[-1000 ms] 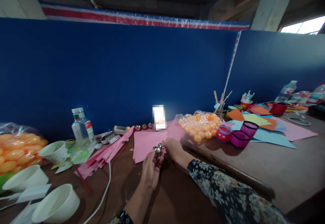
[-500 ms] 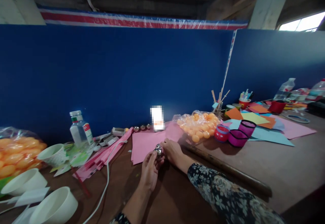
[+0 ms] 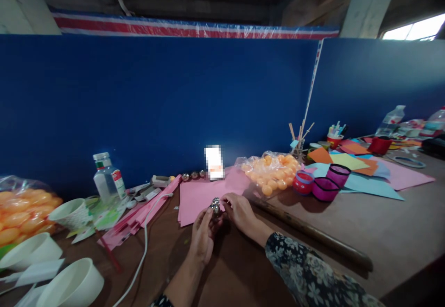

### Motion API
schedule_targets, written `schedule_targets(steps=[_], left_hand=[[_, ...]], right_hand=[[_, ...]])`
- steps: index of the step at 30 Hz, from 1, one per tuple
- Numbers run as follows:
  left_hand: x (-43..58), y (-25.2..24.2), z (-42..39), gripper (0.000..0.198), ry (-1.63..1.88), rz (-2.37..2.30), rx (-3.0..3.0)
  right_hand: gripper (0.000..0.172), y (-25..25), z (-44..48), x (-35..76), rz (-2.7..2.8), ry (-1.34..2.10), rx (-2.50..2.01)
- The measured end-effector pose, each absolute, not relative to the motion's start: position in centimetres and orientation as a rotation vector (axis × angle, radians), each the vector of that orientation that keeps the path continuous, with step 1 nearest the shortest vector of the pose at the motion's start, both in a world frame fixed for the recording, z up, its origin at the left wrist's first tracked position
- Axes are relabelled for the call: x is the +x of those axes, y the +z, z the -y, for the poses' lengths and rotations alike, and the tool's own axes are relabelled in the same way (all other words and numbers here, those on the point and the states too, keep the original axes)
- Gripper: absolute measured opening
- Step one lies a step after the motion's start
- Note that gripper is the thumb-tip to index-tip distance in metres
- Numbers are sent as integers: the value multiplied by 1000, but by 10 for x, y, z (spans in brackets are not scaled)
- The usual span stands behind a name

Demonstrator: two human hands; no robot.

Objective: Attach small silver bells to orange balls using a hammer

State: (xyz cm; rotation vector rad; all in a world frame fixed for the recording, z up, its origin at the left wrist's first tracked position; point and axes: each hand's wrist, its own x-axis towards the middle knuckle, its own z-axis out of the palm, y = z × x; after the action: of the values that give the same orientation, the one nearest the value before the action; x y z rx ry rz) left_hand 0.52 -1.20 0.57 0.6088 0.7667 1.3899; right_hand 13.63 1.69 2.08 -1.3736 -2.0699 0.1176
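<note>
My left hand (image 3: 203,233) holds a small cluster of shiny silver balls (image 3: 215,204), perhaps bells, between thumb and fingers. Close by on its right, my right hand (image 3: 239,212) has its fingertips pinched together. What they grip, if anything, is too small to make out. Both hands are above the brown table (image 3: 239,274), at the near edge of a stack of pink sheets (image 3: 196,195). Several silver balls (image 3: 193,175) sit in a row behind the sheets, beside an upright phone (image 3: 214,162) with a blurred-out screen.
A bag of orange balls (image 3: 274,172) and a wooden rod (image 3: 313,233) lie to the right, with purple mesh cups (image 3: 326,189) and coloured paper (image 3: 375,186) beyond. Leftward are a white cable (image 3: 146,237), pink strips (image 3: 139,219), a glass bottle (image 3: 107,179) and white bowls (image 3: 71,284).
My right hand has shifted slightly right and down, its fingertips still beside the silver cluster. The left hand keeps its hold, moving very little.
</note>
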Motion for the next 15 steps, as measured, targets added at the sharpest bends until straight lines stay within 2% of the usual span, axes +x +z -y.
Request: schedule_targets(steps=[8, 15], left_hand=[[5, 3, 12, 22, 1395, -763, 603], [5, 4, 12, 24, 1387, -776, 602]], right_hand=[[21, 17, -13, 142, 1926, 224, -1148], [22, 10, -12, 145, 1952, 240, -1164]])
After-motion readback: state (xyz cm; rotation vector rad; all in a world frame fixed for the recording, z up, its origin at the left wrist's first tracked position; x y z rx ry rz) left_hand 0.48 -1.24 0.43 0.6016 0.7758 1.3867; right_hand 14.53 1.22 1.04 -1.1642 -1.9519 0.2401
